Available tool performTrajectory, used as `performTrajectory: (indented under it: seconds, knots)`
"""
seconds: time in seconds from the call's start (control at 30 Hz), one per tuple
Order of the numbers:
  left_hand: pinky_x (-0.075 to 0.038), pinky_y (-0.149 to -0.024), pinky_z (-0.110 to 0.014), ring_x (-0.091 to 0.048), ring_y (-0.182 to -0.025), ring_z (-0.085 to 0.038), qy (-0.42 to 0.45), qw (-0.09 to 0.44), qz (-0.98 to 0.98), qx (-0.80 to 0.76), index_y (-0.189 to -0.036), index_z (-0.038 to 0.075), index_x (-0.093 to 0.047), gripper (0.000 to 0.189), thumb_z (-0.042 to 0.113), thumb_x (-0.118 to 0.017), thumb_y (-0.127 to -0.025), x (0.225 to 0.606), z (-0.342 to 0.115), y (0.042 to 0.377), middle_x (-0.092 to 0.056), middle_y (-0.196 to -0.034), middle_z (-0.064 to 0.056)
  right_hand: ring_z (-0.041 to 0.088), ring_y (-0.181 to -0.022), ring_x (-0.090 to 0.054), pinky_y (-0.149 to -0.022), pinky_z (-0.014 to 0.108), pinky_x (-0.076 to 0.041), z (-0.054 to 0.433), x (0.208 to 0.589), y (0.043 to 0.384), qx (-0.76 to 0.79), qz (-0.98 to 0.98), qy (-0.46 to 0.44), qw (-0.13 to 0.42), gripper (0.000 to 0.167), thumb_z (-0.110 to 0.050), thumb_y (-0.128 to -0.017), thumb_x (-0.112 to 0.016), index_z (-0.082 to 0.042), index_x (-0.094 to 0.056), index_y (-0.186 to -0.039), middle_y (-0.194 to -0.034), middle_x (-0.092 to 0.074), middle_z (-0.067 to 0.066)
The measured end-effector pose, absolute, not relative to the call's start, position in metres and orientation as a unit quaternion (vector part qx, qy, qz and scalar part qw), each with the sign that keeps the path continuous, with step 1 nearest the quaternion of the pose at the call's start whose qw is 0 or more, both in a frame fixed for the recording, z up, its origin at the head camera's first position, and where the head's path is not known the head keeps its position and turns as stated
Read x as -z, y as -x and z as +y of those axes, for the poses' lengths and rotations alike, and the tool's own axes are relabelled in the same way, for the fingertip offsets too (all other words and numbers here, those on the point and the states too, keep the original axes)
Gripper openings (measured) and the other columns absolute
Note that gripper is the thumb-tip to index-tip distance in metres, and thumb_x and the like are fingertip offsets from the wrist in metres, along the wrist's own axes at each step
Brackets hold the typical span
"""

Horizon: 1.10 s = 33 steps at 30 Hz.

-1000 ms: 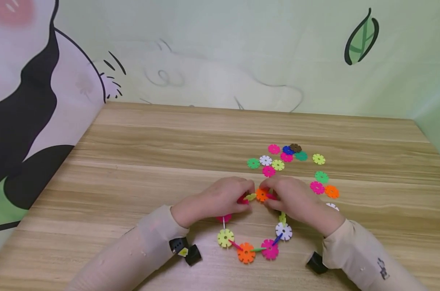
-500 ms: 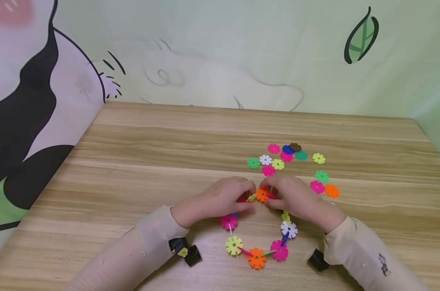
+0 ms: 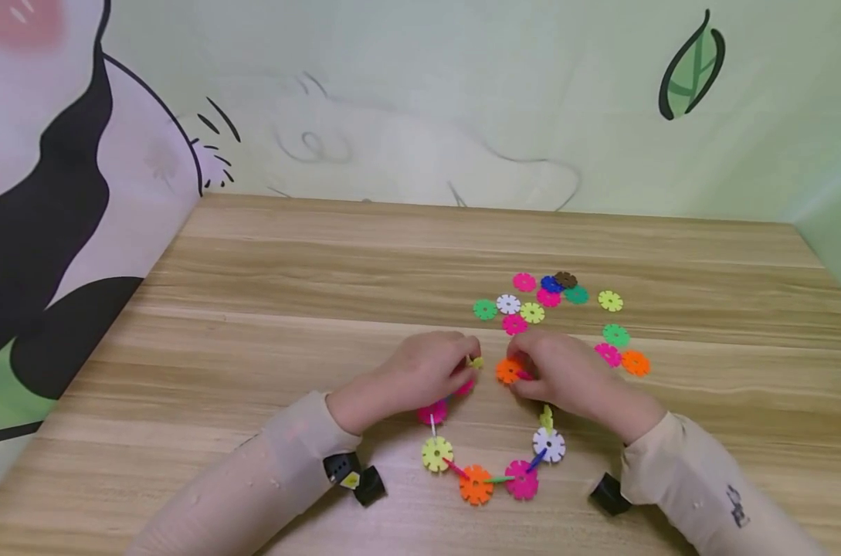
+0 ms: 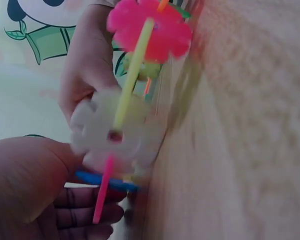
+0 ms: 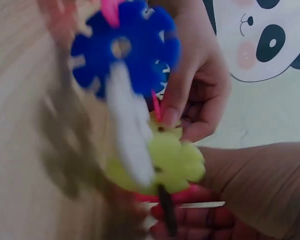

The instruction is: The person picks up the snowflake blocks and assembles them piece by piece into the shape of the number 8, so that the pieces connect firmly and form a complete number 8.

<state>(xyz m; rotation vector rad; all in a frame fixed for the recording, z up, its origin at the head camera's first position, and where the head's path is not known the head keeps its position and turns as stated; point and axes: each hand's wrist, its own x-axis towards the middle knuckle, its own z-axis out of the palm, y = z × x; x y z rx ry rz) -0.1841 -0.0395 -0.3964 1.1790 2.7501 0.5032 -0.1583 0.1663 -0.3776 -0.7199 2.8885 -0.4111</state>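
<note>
A chain of slotted, flower-shaped plastic discs hangs in a loop between my hands in the head view. My left hand [image 3: 430, 369] pinches one end, where a yellow disc [image 3: 476, 362] pokes past the fingertips. At the other end my right hand [image 3: 566, 378] grips pieces beside an orange disc [image 3: 509, 371]. These two ends are apart. Lower in the loop are another orange disc [image 3: 476, 485] and a white disc [image 3: 548, 445]. A blurred pale disc [image 4: 115, 132] fills the left wrist view's middle; a blue disc [image 5: 140, 55] shows in the right wrist view.
Loose discs lie on the wooden table beyond my hands, among them a green disc [image 3: 485, 310], a brown disc [image 3: 565, 279] and an orange loose disc [image 3: 635, 363]. A printed wall [image 3: 406, 108] stands behind the table [image 3: 288, 270].
My hands have drawn slightly apart, widening the gap between the yellow and orange end discs. The hanging part of the chain swung right, then back left.
</note>
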Motion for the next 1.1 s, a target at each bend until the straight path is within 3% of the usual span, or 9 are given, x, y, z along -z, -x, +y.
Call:
performTrajectory:
  seconds: [0.2,0.37,0.57,0.73,0.97,1.1]
  knots:
    - [-0.048,-0.063,-0.027,-0.057,-0.07,-0.013,-0.346,0.041,0.923,-0.165,-0.109,0.009,-0.064,0.026,0.029,-0.062,-0.093,0.396,-0.039,0.185,-0.065,-0.085,-0.002,0.009,-0.066,-0.049,-0.059,0.024,-0.041,0.178,0.37,0.16,0.138,0.961,0.224,0.09,0.027,-0.036,-0.083,-0.074,-0.012,-0.064,-0.093,-0.075,-0.057,-0.005]
    - [-0.041,-0.057,-0.023,-0.052,-0.069,-0.011,-0.319,0.067,0.932,-0.161,-0.117,0.009,-0.061,0.046,0.044,-0.067,-0.087,0.394,-0.037,0.183,-0.06,-0.084,0.001,0.018,-0.078,-0.061,-0.071,0.034,-0.053,0.191,0.37,0.174,0.189,0.964,0.187,0.025,0.024,-0.027,-0.092,-0.065,-0.005,-0.067,-0.101,-0.088,-0.068,0.005]
    - [-0.038,-0.057,-0.021,-0.049,-0.072,-0.012,-0.327,0.075,0.93,-0.151,-0.113,0.011,-0.064,0.037,0.034,-0.071,-0.085,0.394,-0.036,0.181,-0.058,-0.087,0.0,0.031,-0.097,-0.064,-0.087,0.046,-0.052,0.199,0.39,0.194,0.166,0.968,0.181,-0.047,0.031,-0.015,-0.092,-0.064,0.0,-0.063,-0.119,-0.109,-0.067,0.017]
    - [-0.038,-0.059,-0.021,-0.05,-0.074,-0.012,-0.339,0.088,0.922,-0.165,-0.113,0.012,-0.064,0.03,0.028,-0.068,-0.088,0.395,-0.036,0.181,-0.059,-0.09,0.0,0.033,-0.113,-0.058,-0.097,0.048,-0.045,0.2,0.406,0.204,0.114,0.969,0.207,-0.07,0.032,-0.019,-0.093,-0.062,-0.005,-0.064,-0.121,-0.124,-0.065,0.014]
    - [-0.043,-0.063,-0.023,-0.051,-0.072,-0.013,-0.34,0.061,0.92,-0.188,-0.108,0.009,-0.067,0.023,0.025,-0.064,-0.091,0.398,-0.037,0.182,-0.063,-0.088,-0.002,0.031,-0.093,-0.065,-0.081,0.043,-0.054,0.2,0.411,0.203,0.07,0.958,0.234,-0.153,0.024,-0.012,-0.091,-0.062,0.0,-0.066,-0.112,-0.102,-0.071,0.016]
    - [-0.046,-0.066,-0.026,-0.053,-0.072,-0.014,-0.34,0.054,0.918,-0.198,-0.107,0.008,-0.068,0.022,0.023,-0.064,-0.091,0.398,-0.037,0.184,-0.066,-0.089,-0.004,0.028,-0.079,-0.062,-0.068,0.038,-0.053,0.199,0.403,0.2,0.103,0.961,0.208,-0.152,0.026,-0.006,-0.091,-0.058,0.0,-0.064,-0.115,-0.088,-0.069,0.015]
